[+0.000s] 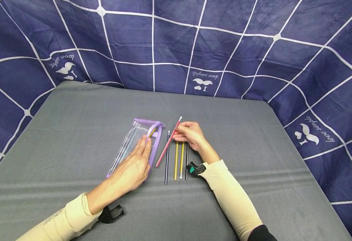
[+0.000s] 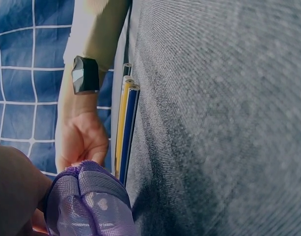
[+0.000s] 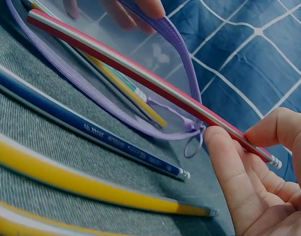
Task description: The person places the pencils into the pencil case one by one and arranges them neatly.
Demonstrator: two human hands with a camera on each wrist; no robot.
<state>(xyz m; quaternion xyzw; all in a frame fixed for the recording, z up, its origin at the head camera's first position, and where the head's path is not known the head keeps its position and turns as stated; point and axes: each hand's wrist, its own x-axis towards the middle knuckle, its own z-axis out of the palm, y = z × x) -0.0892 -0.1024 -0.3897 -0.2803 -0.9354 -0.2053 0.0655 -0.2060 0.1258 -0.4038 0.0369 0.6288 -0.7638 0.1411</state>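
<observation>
My left hand (image 1: pixel 135 164) holds the unzipped edge of a clear pencil pouch with purple trim (image 1: pixel 145 121), its fingers along the upper side. The right wrist view shows the mouth gaping, with a yellow pencil (image 3: pixel 135 100) and other slim pencils inside. Between thumb and fingers my right hand (image 1: pixel 191 134) pinches a red striped pencil (image 1: pixel 164 152) near its eraser end. That pencil slants, its far end overlapping the pouch mouth in the right wrist view. Below it lie a dark blue pencil (image 1: pixel 167 160), two yellow pencils (image 1: pixel 176 160) and a black pencil (image 1: pixel 187 154).
Grey cloth (image 1: pixel 239 134) covers the table, with a few soft creases. A blue curtain with white grid lines (image 1: pixel 176 43) hangs along the back and sides. Black wrist devices (image 1: pixel 196 168) are strapped at both wrists. A purple cord loop (image 3: pixel 193 143) dangles at the pouch's corner.
</observation>
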